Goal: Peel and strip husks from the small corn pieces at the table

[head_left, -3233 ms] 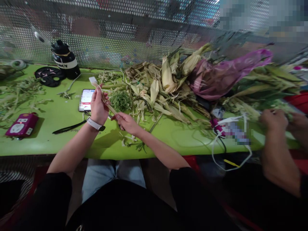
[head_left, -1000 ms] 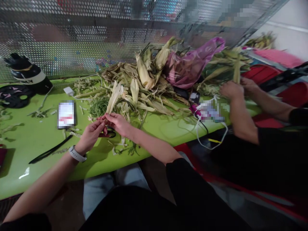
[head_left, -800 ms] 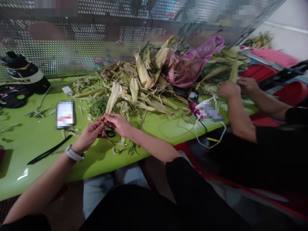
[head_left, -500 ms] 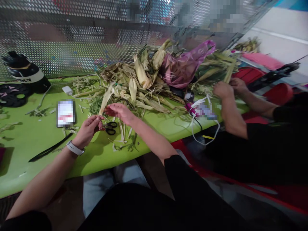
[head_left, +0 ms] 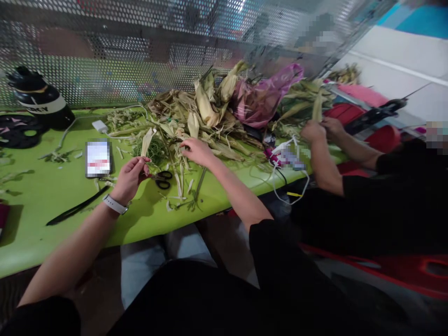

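Note:
My left hand is closed in a pinch around the base of a pale corn husk strip, which stands up from the fingertips. A pair of black-handled scissors lies on the table just right of that hand. My right hand is at the front of a heap of corn husks, its fingers bent and slightly apart, with nothing visible in them. Thin husk strips lie below it. Green shreds lie between the two hands.
A phone, a black strap and a black bottle are on the green table. A pink plastic bag rests against the heap. At right, a co-worker's hands hold husks near a white cable.
My right hand has moved right, away from the husk strip to the heap. My left hand still holds the strip, which now looks shorter and more fanned. The view has shifted slightly.

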`<state>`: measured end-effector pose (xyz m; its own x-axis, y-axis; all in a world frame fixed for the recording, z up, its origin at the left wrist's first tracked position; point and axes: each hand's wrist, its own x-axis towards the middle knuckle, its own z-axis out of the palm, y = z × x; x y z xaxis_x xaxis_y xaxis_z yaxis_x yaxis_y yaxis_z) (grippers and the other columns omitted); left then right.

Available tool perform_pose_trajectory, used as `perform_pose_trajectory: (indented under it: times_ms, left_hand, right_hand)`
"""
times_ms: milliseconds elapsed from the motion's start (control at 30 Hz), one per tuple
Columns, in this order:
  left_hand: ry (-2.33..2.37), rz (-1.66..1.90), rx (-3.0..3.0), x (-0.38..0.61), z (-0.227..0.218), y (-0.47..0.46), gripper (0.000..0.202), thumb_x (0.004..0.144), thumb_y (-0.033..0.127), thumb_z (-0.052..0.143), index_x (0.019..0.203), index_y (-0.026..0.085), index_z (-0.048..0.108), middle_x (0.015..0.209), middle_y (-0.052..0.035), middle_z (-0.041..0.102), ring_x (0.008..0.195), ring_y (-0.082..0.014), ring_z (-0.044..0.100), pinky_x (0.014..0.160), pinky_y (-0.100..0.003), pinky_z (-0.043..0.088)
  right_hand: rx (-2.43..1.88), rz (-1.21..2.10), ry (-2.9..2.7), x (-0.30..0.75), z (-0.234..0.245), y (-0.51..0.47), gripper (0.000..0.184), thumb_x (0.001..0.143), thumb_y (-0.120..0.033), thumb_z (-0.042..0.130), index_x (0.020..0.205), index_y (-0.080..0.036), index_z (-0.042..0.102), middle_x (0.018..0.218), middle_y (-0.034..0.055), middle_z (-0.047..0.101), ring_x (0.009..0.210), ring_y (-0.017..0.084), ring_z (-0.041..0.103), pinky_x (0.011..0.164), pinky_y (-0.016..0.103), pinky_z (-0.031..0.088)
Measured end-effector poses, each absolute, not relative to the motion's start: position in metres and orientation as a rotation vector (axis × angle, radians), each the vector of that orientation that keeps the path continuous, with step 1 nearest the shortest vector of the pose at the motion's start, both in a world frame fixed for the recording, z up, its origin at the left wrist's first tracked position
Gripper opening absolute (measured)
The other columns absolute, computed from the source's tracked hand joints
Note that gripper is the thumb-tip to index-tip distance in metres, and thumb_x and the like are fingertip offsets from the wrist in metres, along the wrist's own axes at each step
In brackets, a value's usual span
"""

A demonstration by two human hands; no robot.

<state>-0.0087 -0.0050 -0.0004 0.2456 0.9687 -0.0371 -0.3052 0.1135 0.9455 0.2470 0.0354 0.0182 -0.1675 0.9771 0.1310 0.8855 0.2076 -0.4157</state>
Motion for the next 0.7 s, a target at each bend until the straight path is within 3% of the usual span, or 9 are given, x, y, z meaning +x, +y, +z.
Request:
perform_pose_trajectory:
  times_ms: [167, 300, 700]
  left_hand:
    - [0.851, 1.139, 1.01, -0.008, -0.002, -0.003, 0.017, 0.088, 0.031, 0.063, 0.087, 0.015, 0.067, 0.063, 0.0025, 0.053, 0.055, -0.0064, 0.05, 0.062, -0.019, 0.054]
    - [0.866, 1.16, 1.004, -0.009, -0.002, -0.001, 0.016, 0.088, 0.03, 0.062, 0.087, 0.015, 0.067, 0.064, 0.0024, 0.054, 0.053, -0.0058, 0.05, 0.06, -0.018, 0.053]
    - [0.888, 1.317, 0.986, -0.011, -0.001, 0.004, 0.014, 0.089, 0.029, 0.061, 0.087, 0.017, 0.067, 0.063, 0.0031, 0.053, 0.053, -0.0059, 0.052, 0.058, -0.017, 0.051]
  right_hand:
    - [-2.106, 0.049, -2.384, 0.257, 0.017, 0.03, 0.026, 0.088, -0.012, 0.048, 0.095, -0.015, 0.073, 0.11, 0.0138, 0.068, 0.098, 0.025, 0.065, 0.082, 0.034, 0.048]
    - [-2.138, -0.062, -2.338, 0.259, 0.019, 0.026, 0.027, 0.088, -0.014, 0.046, 0.096, -0.012, 0.072, 0.107, 0.0171, 0.067, 0.097, 0.028, 0.064, 0.081, 0.038, 0.047]
    - [-1.683, 0.312, -2.372, 0.241, 0.019, -0.007, 0.021, 0.091, -0.026, 0.052, 0.095, -0.015, 0.069, 0.1, 0.0089, 0.066, 0.082, 0.017, 0.06, 0.069, 0.027, 0.041]
